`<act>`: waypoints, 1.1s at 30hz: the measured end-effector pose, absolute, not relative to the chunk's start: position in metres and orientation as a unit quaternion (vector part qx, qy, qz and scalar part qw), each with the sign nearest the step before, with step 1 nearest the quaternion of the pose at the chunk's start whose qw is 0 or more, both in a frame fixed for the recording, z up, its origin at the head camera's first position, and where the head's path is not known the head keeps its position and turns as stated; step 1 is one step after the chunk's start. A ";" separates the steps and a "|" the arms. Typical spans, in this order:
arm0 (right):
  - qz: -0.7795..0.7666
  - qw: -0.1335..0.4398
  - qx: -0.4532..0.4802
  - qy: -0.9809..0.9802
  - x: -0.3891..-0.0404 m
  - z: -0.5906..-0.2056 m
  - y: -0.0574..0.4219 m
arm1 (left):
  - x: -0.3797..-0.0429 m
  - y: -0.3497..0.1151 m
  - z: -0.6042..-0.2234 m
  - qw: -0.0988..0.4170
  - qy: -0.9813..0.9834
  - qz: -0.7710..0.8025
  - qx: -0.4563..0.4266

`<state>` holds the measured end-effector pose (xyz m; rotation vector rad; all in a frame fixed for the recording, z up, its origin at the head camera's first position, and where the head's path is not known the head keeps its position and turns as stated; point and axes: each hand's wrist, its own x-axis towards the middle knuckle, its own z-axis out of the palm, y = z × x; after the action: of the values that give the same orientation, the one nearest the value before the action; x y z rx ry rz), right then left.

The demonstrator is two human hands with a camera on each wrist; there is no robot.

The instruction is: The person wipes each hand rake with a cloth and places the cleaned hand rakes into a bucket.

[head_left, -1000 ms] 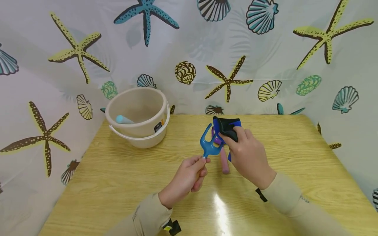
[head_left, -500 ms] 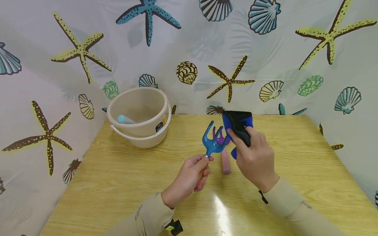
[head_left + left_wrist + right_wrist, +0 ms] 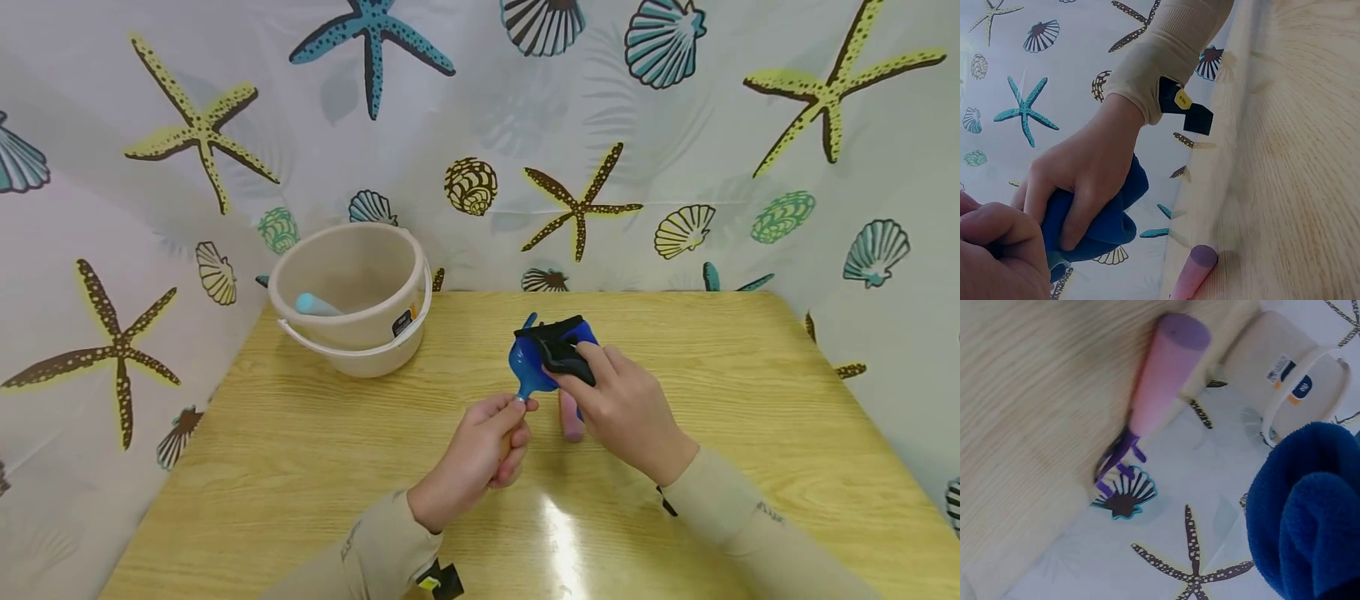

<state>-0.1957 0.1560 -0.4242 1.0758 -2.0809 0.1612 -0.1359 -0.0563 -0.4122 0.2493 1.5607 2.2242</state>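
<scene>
My left hand [image 3: 476, 446] grips a small garden hand fork [image 3: 522, 379] with a blue head, held up above the table; its handle is mostly hidden in the fist. My right hand [image 3: 633, 408] pinches a folded blue-and-black cloth [image 3: 551, 346] that covers most of the blue tines, leaving one tip showing above it. In the left wrist view the blue cloth [image 3: 1094, 225] bunches under the right hand's fingers. Behind the cloth on the table lies a second hand fork [image 3: 1169, 375] with a pink handle and purple tines.
A beige bucket [image 3: 345, 342] with a white carrying handle stands at the back left of the wooden table [image 3: 300, 500]. Inside it leans a tool with a light blue handle [image 3: 315, 305]. A curtain [image 3: 480, 100] printed with starfish and shells hangs behind.
The cloth swung right, off the blue tines, and then came back left and down over them. The left hand holds the hand fork almost still.
</scene>
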 end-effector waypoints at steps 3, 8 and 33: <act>0.046 0.406 0.424 -0.808 -0.202 -0.427 0.159 | -0.135 -0.057 -0.413 0.216 0.546 0.805 0.084; 0.003 0.446 0.414 -0.794 -0.212 -0.425 0.164 | -0.136 -0.058 -0.413 0.233 0.534 0.809 0.081; -0.026 0.302 0.425 -0.853 -0.215 -0.406 0.135 | -0.138 -0.055 -0.424 0.192 0.681 0.701 0.085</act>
<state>-0.2154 0.1347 -0.4058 1.1258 -2.2615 -0.0683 -0.1381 -0.0551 -0.4240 0.2398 1.9119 1.9692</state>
